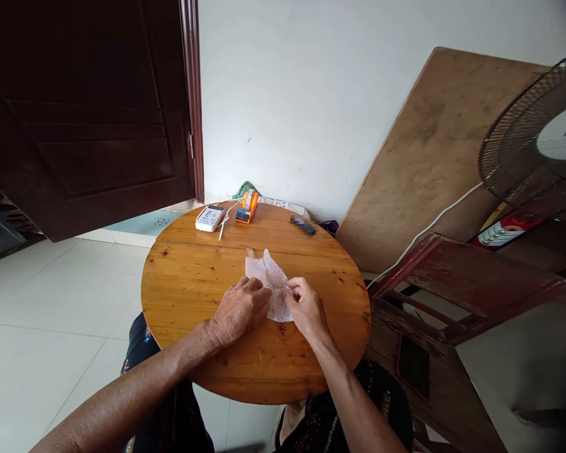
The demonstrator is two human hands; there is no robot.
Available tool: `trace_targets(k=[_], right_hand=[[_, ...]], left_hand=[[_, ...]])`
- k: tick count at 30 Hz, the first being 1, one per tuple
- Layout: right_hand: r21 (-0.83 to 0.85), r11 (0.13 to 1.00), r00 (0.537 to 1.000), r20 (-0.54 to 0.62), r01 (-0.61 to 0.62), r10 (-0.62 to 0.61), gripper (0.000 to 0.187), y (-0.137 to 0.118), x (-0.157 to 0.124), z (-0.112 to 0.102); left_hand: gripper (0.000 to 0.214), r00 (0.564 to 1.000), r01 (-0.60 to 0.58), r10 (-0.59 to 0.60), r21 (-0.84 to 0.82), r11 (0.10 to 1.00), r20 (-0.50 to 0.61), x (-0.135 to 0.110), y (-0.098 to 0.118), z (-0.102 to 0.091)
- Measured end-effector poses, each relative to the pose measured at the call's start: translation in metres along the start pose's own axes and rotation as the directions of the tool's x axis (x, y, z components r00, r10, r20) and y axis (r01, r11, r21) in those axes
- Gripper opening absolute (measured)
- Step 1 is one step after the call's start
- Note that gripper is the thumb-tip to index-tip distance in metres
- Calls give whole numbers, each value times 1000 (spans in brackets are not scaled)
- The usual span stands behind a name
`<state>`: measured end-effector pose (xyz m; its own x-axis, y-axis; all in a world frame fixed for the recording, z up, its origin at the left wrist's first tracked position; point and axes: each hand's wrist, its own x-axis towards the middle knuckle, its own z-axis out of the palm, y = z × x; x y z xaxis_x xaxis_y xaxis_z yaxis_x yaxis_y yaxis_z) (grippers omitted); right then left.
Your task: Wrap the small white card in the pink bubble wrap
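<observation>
A crumpled sheet of clear bubble wrap lies on the round wooden table, close in front of me. My right hand pinches its right edge between thumb and fingers. From the other side, my left hand rests with curled fingers closed on the wrap's left part; its fingertips are partly hidden. A paler flat layer shows at the upper left of the sheet, and I cannot tell whether anything is wrapped inside.
Toward the table's far edge are a white box-like device with a cord, an orange tape dispenser and a dark blurred object. A standing fan, a wooden board and a red-brown chair are at the right.
</observation>
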<state>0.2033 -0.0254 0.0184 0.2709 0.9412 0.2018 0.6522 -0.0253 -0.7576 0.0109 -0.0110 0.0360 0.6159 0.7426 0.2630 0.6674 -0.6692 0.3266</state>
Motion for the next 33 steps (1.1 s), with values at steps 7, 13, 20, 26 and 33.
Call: trace_targets(k=[7, 13, 20, 26, 33], right_hand=[[357, 926, 992, 78, -122, 100, 41, -7, 1, 5], [534, 811, 970, 174, -240, 172, 57, -27, -3, 10], [539, 786, 948, 258, -303, 188, 59, -40, -6, 10], [511, 814, 941, 316, -278, 124, 52, -43, -9, 0], [436, 881, 916, 400, -183, -8, 59, -37, -15, -5]], left_hand=[[19, 992, -14, 11, 21, 1000, 125, 8, 2, -9], [20, 988, -8, 10, -11, 1000, 153, 13, 2, -12], [18, 994, 84, -73, -145, 986, 77, 16, 0, 0], [51, 991, 107, -128, -323, 940, -43, 8, -7, 15], [57, 988, 92, -143, -538, 838, -54, -1, -16, 13]])
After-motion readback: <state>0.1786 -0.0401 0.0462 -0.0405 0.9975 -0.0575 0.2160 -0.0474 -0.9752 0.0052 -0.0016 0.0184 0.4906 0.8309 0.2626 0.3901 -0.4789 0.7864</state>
